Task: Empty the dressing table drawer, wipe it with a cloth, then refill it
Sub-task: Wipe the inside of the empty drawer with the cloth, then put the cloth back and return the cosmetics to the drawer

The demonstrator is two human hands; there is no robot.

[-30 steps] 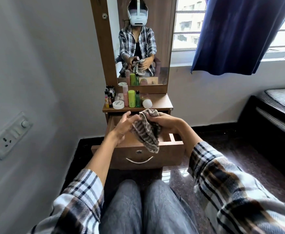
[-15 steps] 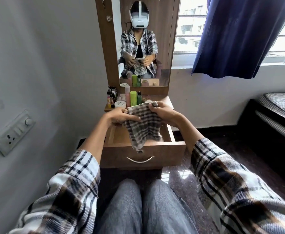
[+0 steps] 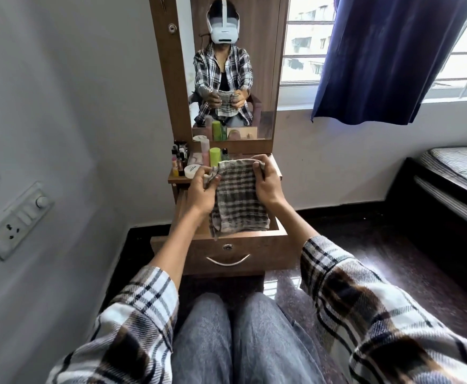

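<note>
A checked grey-and-white cloth [image 3: 238, 200] hangs spread flat in front of me, above the pulled-out wooden drawer [image 3: 226, 256] of the dressing table. My left hand [image 3: 203, 189] pinches its upper left corner and my right hand [image 3: 267, 184] grips its upper right edge. The cloth hides most of the drawer's inside; the little that shows looks bare. On the table top [image 3: 276, 173] stand bottles, among them a green one [image 3: 215, 157], a pink one [image 3: 205, 153], several small cosmetics [image 3: 179, 159] and a white round jar [image 3: 193, 171].
A mirror [image 3: 232, 67] rises behind the table top. The grey wall with a switch panel [image 3: 16, 220] is close on the left. A bed [image 3: 454, 178] stands at the right below a window with a blue curtain [image 3: 387, 56]. My knees [image 3: 235, 328] sit just before the drawer.
The cloth was bunched in my right hand a second ago; both hands have since raised it and pulled it out flat, holding the top corners.
</note>
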